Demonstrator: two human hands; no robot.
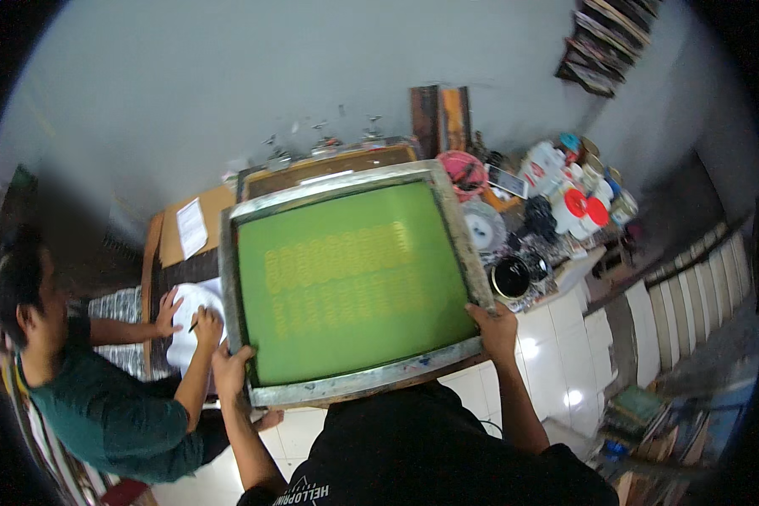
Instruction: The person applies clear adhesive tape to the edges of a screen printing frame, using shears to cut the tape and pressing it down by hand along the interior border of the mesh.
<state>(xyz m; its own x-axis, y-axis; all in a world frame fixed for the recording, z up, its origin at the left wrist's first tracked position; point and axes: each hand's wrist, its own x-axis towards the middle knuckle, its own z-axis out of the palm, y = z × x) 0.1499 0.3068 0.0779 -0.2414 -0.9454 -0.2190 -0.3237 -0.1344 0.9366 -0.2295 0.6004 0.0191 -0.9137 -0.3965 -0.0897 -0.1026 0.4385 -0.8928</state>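
Note:
A large screen-printing frame point(371, 371) with green mesh point(354, 337) is held up in front of my body, tilted slightly. Rows of small yellowish marks run across the middle of the mesh. My left hand point(231, 371) grips the frame's lower left corner, thumb on the face of the rim. At the lower right corner, my right hand point(493, 329) is closed round the edge in the same way. The fingers behind the frame are hidden. Part of the table behind is covered by the frame.
A co-worker point(101, 405) at left writes with a pen on white paper point(196, 308). Behind stands a table with a wooden-framed screen point(329, 173) and metal clamps point(325, 139). At right, bottles with red lids point(575, 202), a pink basket point(462, 173) and a dark tub point(510, 277) crowd a bench.

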